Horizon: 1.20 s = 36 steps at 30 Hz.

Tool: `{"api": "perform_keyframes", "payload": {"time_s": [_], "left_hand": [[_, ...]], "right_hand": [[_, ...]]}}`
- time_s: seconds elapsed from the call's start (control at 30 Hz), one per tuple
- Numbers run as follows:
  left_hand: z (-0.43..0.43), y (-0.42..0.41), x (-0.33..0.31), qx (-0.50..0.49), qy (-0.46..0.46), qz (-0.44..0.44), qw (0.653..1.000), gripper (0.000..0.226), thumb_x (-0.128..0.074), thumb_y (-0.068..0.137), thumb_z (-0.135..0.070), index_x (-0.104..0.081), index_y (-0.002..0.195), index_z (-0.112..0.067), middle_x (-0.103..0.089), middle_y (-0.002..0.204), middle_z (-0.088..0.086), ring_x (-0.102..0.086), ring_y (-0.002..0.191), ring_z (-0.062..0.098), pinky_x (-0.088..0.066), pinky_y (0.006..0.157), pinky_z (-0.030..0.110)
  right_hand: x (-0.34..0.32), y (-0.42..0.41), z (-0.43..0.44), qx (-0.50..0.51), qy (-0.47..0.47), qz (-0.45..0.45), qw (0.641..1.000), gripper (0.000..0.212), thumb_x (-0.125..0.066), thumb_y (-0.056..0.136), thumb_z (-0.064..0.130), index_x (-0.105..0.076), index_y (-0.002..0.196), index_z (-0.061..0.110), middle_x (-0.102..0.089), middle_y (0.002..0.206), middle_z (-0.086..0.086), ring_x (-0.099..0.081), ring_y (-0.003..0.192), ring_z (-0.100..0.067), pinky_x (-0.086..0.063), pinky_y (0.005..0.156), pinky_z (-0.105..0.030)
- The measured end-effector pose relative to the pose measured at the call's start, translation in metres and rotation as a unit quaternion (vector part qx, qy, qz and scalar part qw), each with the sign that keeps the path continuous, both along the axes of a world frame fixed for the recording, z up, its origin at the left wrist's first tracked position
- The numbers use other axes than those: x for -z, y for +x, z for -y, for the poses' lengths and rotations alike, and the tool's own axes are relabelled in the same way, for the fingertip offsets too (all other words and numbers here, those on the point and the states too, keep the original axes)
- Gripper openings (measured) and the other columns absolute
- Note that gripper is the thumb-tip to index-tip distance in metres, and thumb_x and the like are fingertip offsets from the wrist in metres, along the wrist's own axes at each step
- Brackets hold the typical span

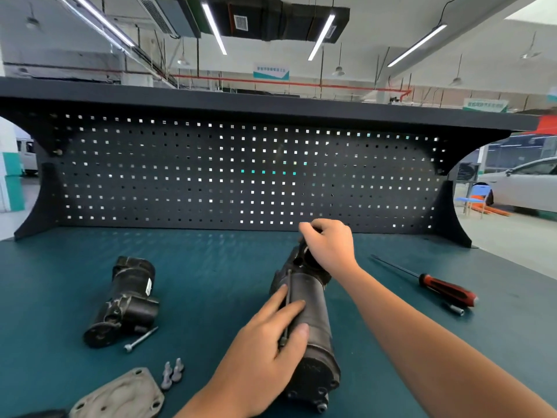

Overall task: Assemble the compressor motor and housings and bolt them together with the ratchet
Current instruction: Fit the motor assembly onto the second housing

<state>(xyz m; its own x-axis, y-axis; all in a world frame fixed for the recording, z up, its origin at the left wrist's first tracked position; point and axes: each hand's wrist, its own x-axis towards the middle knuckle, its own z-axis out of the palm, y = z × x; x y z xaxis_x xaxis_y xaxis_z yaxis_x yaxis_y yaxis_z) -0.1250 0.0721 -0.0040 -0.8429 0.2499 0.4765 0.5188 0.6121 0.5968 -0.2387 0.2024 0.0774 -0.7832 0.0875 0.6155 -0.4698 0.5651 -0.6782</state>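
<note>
Motor (313,315) is lying lengthwise on the bench (211,282), looking heavy, rigid and round enough to roll, so gripping both ends seems wisest. The left hand (271,336) is pinching a long bolt (287,285) against its casing, while the right hand (328,245) is curling over the far housing (297,259).

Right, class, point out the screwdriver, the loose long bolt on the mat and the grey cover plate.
screwdriver (446,288): head view, on its red and black handle.
long bolt (141,339): head view, middle of its shank.
cover plate (119,395): head view, on its flat face.
</note>
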Motion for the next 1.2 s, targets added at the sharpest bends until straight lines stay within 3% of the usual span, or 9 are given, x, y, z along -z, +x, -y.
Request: {"api": "perform_keyframes", "payload": {"time_s": [0.07, 0.13, 0.2, 0.3, 0.43, 0.53, 0.7, 0.83, 1.2], "left_hand": [[-0.01, 0.002, -0.004, 0.009, 0.02, 0.002, 1.0, 0.044, -0.041, 0.094, -0.045, -0.04, 0.137, -0.038, -0.011, 0.147, -0.031, -0.006, 0.122, -0.027, -0.011, 0.092, -0.005], [-0.019, 0.004, -0.009, 0.024, 0.041, 0.009, 0.999, 0.041, -0.043, 0.094, -0.04, -0.046, 0.135, -0.033, -0.014, 0.15, -0.024, -0.007, 0.128, -0.022, -0.014, 0.099, -0.002], [-0.026, 0.004, -0.012, 0.022, 0.034, 0.012, 0.999, 0.039, -0.044, 0.095, -0.036, -0.049, 0.133, -0.031, -0.016, 0.153, -0.019, -0.009, 0.136, -0.011, -0.02, 0.11, 0.015], [-0.032, 0.004, -0.014, 0.005, 0.022, 0.004, 1.0, 0.036, -0.045, 0.094, -0.033, -0.053, 0.13, -0.029, -0.021, 0.153, -0.014, -0.013, 0.139, -0.004, -0.02, 0.112, 0.02], [-0.036, 0.006, -0.018, -0.016, -0.007, -0.006, 1.0, 0.034, -0.046, 0.093, -0.034, -0.056, 0.125, -0.032, -0.024, 0.152, -0.014, -0.016, 0.139, -0.003, -0.022, 0.112, 0.024], [-0.042, 0.008, -0.023, -0.013, -0.039, 0.002, 0.999, 0.034, -0.046, 0.093, -0.036, -0.056, 0.125, -0.034, -0.024, 0.153, -0.014, -0.016, 0.14, 0.0, -0.024, 0.113, 0.031], [-0.046, 0.005, -0.028, -0.002, -0.066, 0.013, 0.998, 0.038, -0.045, 0.086, -0.045, -0.059, 0.12, -0.036, -0.026, 0.152, -0.015, -0.018, 0.139, 0.0, -0.024, 0.112, 0.027], [-0.043, 0.005, -0.031, -0.008, -0.073, 0.011, 0.997, 0.052, -0.036, 0.072, -0.05, -0.06, 0.117, -0.039, -0.03, 0.149, -0.021, -0.022, 0.136, -0.004, -0.027, 0.109, 0.023], [-0.055, 0.007, -0.038, -0.015, -0.157, -0.011, 0.987, 0.03, -0.05, 0.087, -0.04, -0.06, 0.116, -0.037, -0.03, 0.149, -0.02, -0.02, 0.137, -0.002, -0.025, 0.104, 0.021]], "right_hand": [[0.004, -0.002, -0.014, 0.0, -0.051, 0.007, 0.999, 0.038, -0.056, 0.082, 0.019, -0.048, 0.048, 0.007, -0.044, 0.048, -0.009, -0.035, 0.054, -0.015, -0.031, 0.057, -0.029], [0.008, -0.002, -0.027, -0.007, -0.115, 0.014, 0.993, 0.028, -0.058, 0.083, 0.018, -0.063, 0.064, -0.001, -0.059, 0.064, -0.016, -0.045, 0.06, -0.017, -0.037, 0.064, -0.025], [0.012, -0.003, -0.039, -0.021, -0.17, 0.025, 0.985, 0.021, -0.059, 0.084, 0.017, -0.069, 0.066, 0.015, -0.066, 0.073, 0.002, -0.054, 0.072, -0.012, -0.039, 0.072, -0.021], [0.014, -0.004, -0.047, -0.027, -0.158, 0.049, 0.986, 0.019, -0.055, 0.087, 0.024, -0.065, 0.074, 0.032, -0.062, 0.084, 0.019, -0.054, 0.081, 0.0, -0.039, 0.069, -0.017], [0.018, -0.004, -0.053, 0.007, -0.134, 0.088, 0.987, 0.025, -0.047, 0.089, 0.027, -0.067, 0.087, 0.014, -0.066, 0.094, -0.001, -0.056, 0.092, -0.02, -0.044, 0.08, -0.035], [0.024, -0.001, -0.062, 0.012, -0.154, 0.1, 0.983, 0.024, -0.044, 0.09, 0.027, -0.067, 0.083, 0.026, -0.063, 0.091, 0.004, -0.052, 0.089, -0.016, -0.036, 0.072, -0.029], [0.038, 0.004, -0.078, -0.022, -0.196, 0.086, 0.976, 0.03, -0.044, 0.094, 0.033, -0.068, 0.077, 0.026, -0.066, 0.084, 0.012, -0.057, 0.084, -0.009, -0.041, 0.074, -0.028], [0.047, 0.005, -0.082, -0.038, -0.212, 0.062, 0.975, 0.026, -0.043, 0.096, 0.031, -0.065, 0.086, 0.022, -0.066, 0.096, 0.006, -0.057, 0.09, -0.011, -0.041, 0.078, -0.027], [0.061, 0.018, -0.106, -0.076, -0.212, 0.067, 0.972, 0.022, -0.046, 0.097, 0.028, -0.066, 0.088, 0.028, -0.069, 0.1, 0.009, -0.063, 0.097, -0.011, -0.046, 0.091, -0.029]]}}
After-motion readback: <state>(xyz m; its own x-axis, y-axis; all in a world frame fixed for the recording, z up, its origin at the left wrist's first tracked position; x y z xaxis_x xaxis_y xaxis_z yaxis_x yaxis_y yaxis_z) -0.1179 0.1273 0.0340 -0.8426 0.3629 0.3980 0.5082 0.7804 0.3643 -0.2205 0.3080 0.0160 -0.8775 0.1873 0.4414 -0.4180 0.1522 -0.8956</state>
